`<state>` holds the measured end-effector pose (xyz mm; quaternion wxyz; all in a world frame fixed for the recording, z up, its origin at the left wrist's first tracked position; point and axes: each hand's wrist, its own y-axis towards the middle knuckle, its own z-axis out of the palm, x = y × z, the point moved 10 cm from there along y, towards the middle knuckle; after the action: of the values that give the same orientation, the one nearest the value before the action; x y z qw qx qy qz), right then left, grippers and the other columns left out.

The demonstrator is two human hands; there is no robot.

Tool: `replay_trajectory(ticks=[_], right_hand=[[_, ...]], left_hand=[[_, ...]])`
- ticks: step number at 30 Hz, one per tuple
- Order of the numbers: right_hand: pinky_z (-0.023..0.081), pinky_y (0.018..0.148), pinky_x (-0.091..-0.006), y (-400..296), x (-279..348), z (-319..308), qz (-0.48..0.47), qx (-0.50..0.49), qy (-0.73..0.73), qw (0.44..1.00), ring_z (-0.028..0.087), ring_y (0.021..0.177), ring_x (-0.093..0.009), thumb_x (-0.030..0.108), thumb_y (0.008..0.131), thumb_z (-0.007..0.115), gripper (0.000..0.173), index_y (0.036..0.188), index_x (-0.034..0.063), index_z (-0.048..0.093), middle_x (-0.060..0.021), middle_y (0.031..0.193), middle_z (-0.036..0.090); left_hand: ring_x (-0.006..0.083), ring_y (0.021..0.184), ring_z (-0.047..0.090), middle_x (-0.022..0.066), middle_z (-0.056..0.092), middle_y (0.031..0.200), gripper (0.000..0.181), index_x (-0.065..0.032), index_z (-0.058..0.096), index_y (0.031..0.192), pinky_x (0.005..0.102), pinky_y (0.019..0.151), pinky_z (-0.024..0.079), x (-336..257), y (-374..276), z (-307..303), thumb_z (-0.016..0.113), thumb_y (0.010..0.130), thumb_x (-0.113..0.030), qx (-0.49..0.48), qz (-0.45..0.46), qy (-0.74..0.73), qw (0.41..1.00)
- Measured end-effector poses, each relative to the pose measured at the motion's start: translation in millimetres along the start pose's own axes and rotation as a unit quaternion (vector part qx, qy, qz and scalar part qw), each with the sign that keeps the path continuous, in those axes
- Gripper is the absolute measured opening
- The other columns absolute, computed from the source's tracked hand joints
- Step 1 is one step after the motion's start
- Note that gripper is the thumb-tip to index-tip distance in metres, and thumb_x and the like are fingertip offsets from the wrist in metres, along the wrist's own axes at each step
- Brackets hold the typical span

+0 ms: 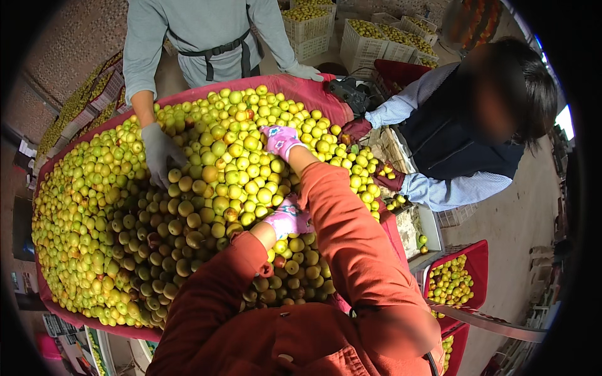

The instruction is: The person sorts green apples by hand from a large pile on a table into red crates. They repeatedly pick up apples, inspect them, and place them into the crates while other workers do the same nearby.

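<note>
A large heap of small yellow-green fruits (235, 164), jujube-like, fills a bin lined with red cloth (301, 89). My right hand (281, 140), in a pink flowered glove, rests on the upper middle of the heap; its fingertips bend down onto the fruits. Nearer to my body, my left hand (289, 218), in a matching glove, lies on the fruits beneath my right forearm. My own arm partly covers its fingers, and whether it holds a fruit cannot be seen. Some fruits have reddish-brown patches.
Across the bin a person in grey has one gloved hand (160, 152) on the heap and another (304, 72) on the rim. At right, a co-worker's dark red gloves (390, 177) touch fruits by a sorting chute (414, 230). Red-lined bins (479, 272) and white crates (362, 47) stand around.
</note>
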<state>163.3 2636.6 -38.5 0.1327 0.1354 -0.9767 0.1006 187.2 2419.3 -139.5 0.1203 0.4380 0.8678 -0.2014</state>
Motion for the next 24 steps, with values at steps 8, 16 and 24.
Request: replay_trajectory(ticks=[8,16,24], right_hand=[[0.055,0.092,-0.0335,-145.9,-41.1,-10.0,-0.147,0.015,0.777,0.612,0.065,0.107,-0.019,0.002,0.089,0.072,0.076,0.157,0.011,0.038,-0.0092,0.127,0.062],[0.055,0.065,-0.0353,-285.4,-64.3,14.6,-0.171,-0.038,0.963,0.203,0.062,0.087,-0.024,0.051,0.105,0.051,0.062,0.15,0.0102,0.04,-0.0188,0.134,0.057],[0.061,0.061,-0.0387,-467.7,-68.1,89.7,-0.08,-0.125,0.977,0.151,0.069,0.087,-0.03,0.053,0.104,0.051,0.06,0.141,0.0068,0.05,-0.0192,0.117,0.065]], left_hand=[[0.0379,0.119,0.059,0.0199,0.058,0.134,0.047,-0.0191,0.077,0.115,0.0474,0.104,0.043,-36.0,-10.5,-46.6,0.064,0.088,-0.055,0.074,0.01,0.015,0.997],[0.0357,0.123,0.058,0.0135,0.065,0.126,0.048,-0.0206,0.076,0.115,0.0508,0.107,0.04,-30.0,-2.4,-44.8,0.068,0.086,-0.058,0.062,0.009,0.037,0.997],[0.0339,0.13,0.057,0.0058,0.071,0.125,0.042,-0.0238,0.076,0.112,0.048,0.11,0.042,15.5,16.4,-19.7,0.073,0.085,-0.056,-0.07,0.123,0.094,0.985]])
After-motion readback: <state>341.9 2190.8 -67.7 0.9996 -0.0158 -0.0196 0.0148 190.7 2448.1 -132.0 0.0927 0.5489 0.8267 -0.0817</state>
